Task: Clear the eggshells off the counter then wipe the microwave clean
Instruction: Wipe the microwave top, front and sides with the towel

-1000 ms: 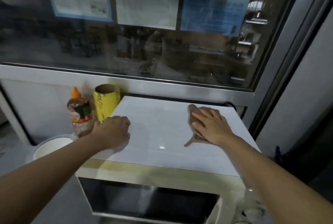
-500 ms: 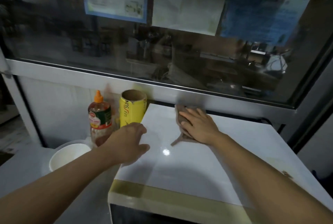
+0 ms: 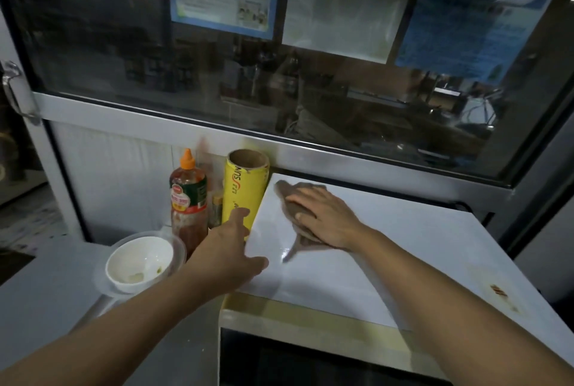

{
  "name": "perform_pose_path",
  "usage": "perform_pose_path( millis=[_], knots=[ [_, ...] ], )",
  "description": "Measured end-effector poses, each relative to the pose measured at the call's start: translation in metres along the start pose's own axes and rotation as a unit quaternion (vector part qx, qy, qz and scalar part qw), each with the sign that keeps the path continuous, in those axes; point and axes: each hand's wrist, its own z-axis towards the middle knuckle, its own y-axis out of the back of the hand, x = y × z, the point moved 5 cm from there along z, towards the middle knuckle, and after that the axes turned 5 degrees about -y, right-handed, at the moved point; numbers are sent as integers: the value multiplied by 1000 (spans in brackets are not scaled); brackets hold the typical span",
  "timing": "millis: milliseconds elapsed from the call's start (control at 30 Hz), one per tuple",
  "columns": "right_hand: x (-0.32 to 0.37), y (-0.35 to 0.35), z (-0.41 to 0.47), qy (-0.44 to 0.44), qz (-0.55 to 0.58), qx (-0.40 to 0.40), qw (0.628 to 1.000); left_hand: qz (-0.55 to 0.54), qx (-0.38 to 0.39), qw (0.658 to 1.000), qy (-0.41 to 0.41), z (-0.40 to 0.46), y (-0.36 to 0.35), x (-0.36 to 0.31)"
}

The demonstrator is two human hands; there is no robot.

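Brown cloth (image 3: 293, 214) lies flat on the white top of the microwave (image 3: 388, 255), near its back left corner, just beside the yellow roll (image 3: 245, 190). Our right hand (image 3: 323, 214) presses it down with straight, spread fingers; nothing is pinched, so the grip is flat and wide. Our left hand (image 3: 231, 249) rests at the left edge of the top, fingers relaxed, holding nothing, thumb close to the roll.

Handling note: we judge the cloth soft, limp and light. It bunches under the palm and a tail trails toward us, so palm pressure suits it better than a pinch.

Gloss on the top suggests a smooth, possibly slippery face. A reddish stain (image 3: 498, 289) sits near the right front, well apart from the cloth; we judge that patch not yet wiped.

Also on the surface: sauce bottle (image 3: 189, 199), white bowl (image 3: 139, 258). No eggshells visible.
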Motion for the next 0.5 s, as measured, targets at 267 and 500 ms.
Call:
perform_pose_path(
  millis=[267,500],
  knots=[
    [77,-16,-20,34,-25,39,998,-47,7,999,-6,-39,15,3],
    [104,1,-112,65,0,17,998,-42,47,997,-48,-67,22,-6]
  ],
)
